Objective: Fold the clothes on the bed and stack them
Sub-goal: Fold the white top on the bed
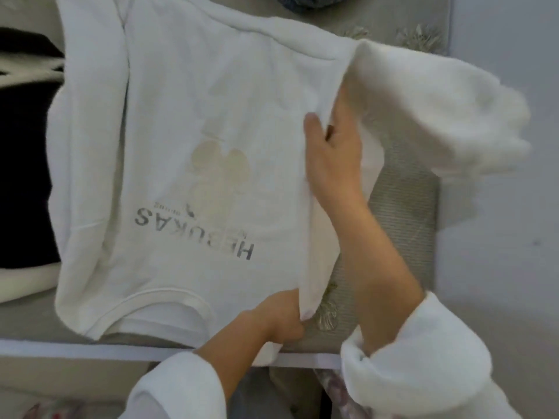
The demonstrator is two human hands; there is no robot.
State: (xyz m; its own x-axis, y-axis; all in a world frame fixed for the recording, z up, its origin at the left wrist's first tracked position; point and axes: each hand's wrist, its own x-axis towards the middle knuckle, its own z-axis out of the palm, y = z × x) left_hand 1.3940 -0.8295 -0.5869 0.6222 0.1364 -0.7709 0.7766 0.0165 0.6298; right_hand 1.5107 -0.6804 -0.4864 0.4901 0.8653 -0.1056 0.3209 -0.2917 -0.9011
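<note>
Fingers point(313, 125) of right hand point(332, 158) and left hand point(276, 316) pinch the side edge of a white printed fleece sweatshirt point(187, 131) spread flat to their left.

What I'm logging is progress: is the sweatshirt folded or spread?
Mostly spread. The sweatshirt lies flat, print up; only one side edge is lifted, gripped by the left hand and right hand.

Dim, flat cool light, soft focus, motion blur at right, faint shadows
</note>
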